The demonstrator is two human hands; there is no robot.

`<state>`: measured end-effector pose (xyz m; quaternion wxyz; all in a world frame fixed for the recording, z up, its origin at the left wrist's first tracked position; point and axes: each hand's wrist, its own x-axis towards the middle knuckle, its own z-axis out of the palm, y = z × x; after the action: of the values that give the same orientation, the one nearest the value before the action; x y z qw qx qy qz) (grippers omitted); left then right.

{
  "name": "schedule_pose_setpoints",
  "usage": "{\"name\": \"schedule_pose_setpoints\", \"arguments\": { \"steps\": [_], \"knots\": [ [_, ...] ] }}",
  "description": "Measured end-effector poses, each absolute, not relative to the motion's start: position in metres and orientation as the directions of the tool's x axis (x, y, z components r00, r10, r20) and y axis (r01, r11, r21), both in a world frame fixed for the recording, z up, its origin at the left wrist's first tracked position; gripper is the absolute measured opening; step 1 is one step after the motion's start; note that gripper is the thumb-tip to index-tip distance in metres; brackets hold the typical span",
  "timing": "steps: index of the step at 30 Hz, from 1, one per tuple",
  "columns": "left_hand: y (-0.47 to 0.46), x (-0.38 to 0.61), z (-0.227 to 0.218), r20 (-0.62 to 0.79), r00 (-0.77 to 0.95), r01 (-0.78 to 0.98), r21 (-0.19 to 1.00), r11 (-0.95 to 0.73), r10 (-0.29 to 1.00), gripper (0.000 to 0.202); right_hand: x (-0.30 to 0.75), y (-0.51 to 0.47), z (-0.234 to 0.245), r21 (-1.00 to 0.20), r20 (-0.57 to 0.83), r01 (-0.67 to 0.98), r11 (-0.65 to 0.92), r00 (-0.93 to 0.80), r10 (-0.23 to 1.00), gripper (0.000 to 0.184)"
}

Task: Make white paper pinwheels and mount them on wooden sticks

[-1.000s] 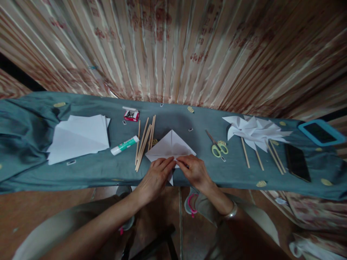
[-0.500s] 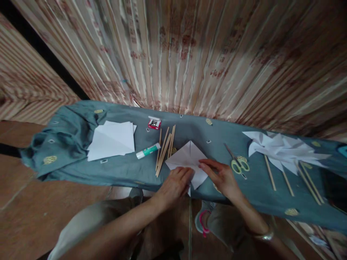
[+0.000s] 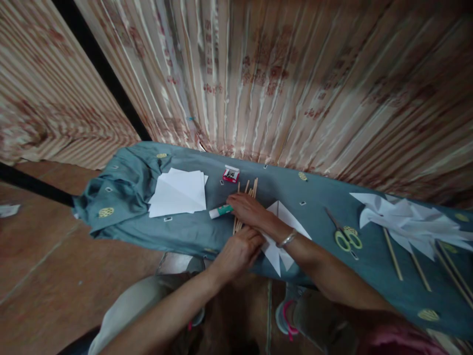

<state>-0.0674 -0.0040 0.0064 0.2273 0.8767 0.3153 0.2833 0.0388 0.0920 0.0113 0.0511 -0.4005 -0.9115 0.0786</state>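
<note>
My right hand [image 3: 247, 208] reaches across to the left, its fingers closed around the green end of a glue stick [image 3: 219, 212] lying by the wooden sticks [image 3: 254, 185]. Below it my left hand [image 3: 241, 249] is curled at the left corner of a white square of paper [image 3: 283, 214] with slits cut in from its corners. Part of the paper is hidden under my right forearm. Several of the sticks run beneath my right hand, which covers their middles.
A stack of white paper sheets [image 3: 179, 192] lies on the left of the cloth-covered table [image 3: 192, 234]. A small red box [image 3: 231, 174] stands behind the sticks. To the right are green-handled scissors [image 3: 343, 235] and several paper pinwheels [image 3: 410, 219] on sticks. A curtain [image 3: 236, 88] hangs behind.
My right hand has left the paper and crossed leftward over it to the glue stick. My left hand stays at the paper. The view has shifted left.
</note>
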Motion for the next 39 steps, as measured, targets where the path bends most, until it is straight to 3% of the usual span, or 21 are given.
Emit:
{"name": "schedule_pose_setpoints", "arguments": {
  "steps": [4, 6, 8, 10, 12, 15, 17, 20, 24, 30, 32, 35, 39],
  "knots": [
    [0.015, -0.1, 0.02, 0.43, 0.511, 0.493, 0.563, -0.664, 0.744, 0.023, 0.065, 0.07, 0.027, -0.308, 0.103, 0.731, 0.609, -0.611, 0.785, 0.024],
    [0.023, -0.112, 0.023, 0.496, 0.373, 0.626, 0.489, -0.607, 0.784, 0.038, 0.08, 0.048, 0.043, -0.376, 0.071, 0.751, 0.543, -0.561, 0.825, 0.016],
    [0.025, -0.118, 0.022, 0.434, 0.416, 0.643, 0.481, -0.596, 0.799, 0.04, 0.092, 0.025, 0.057, -0.457, 0.05, 0.734, 0.502, -0.542, 0.839, 0.014],
    [0.02, -0.115, 0.018, 0.266, 0.524, 0.597, 0.563, -0.572, 0.809, 0.028, 0.101, 0.006, 0.063, -0.617, 0.046, 0.651, 0.442, -0.531, 0.846, 0.014],
    [0.01, -0.105, 0.014, 0.118, 0.568, 0.544, 0.689, -0.479, 0.814, 0.019, 0.108, -0.007, 0.061, -0.799, 0.068, 0.527, 0.289, -0.399, 0.914, 0.017],
    [-0.008, -0.086, 0.012, -0.028, 0.576, 0.394, 0.885, -0.247, 0.817, 0.017, 0.117, -0.017, 0.047, -0.988, 0.009, 0.147, 0.038, -0.192, 0.981, 0.029],
    [-0.018, -0.073, 0.013, -0.139, 0.612, 0.255, 0.967, -0.028, 0.778, 0.026, 0.119, -0.022, 0.039, -0.995, -0.056, -0.076, -0.071, -0.182, 0.982, 0.031],
    [-0.024, -0.059, 0.017, -0.224, 0.667, 0.097, 0.972, 0.215, 0.711, 0.039, 0.114, -0.029, 0.031, -0.968, -0.126, -0.186, -0.168, -0.217, 0.968, 0.027],
    [-0.028, -0.046, 0.015, -0.263, 0.659, 0.078, 0.956, 0.283, 0.705, 0.045, 0.115, -0.033, 0.025, -0.96, -0.18, -0.213, -0.184, -0.04, 0.983, 0.029],
    [-0.044, -0.035, 0.004, -0.352, 0.669, 0.196, 0.933, 0.301, 0.654, 0.042, 0.178, -0.022, 0.032, -0.959, -0.137, -0.28, -0.042, 0.327, 0.935, 0.035],
    [-0.046, -0.034, 0.006, -0.3, 0.691, 0.199, 0.954, 0.226, 0.658, 0.036, 0.19, -0.024, 0.033, -0.933, -0.185, -0.357, -0.041, 0.38, 0.906, 0.037],
    [-0.044, -0.034, 0.01, -0.161, 0.703, 0.236, 0.972, -0.014, 0.693, 0.021, 0.187, -0.03, 0.025, -0.873, -0.281, -0.473, -0.118, 0.289, 0.915, 0.034],
    [-0.03, -0.038, 0.006, 0.092, 0.7, 0.292, 0.868, -0.401, 0.708, 0.011, 0.176, -0.035, 0.009, -0.779, -0.394, -0.596, -0.194, 0.224, 0.891, 0.031]
  ]
}}
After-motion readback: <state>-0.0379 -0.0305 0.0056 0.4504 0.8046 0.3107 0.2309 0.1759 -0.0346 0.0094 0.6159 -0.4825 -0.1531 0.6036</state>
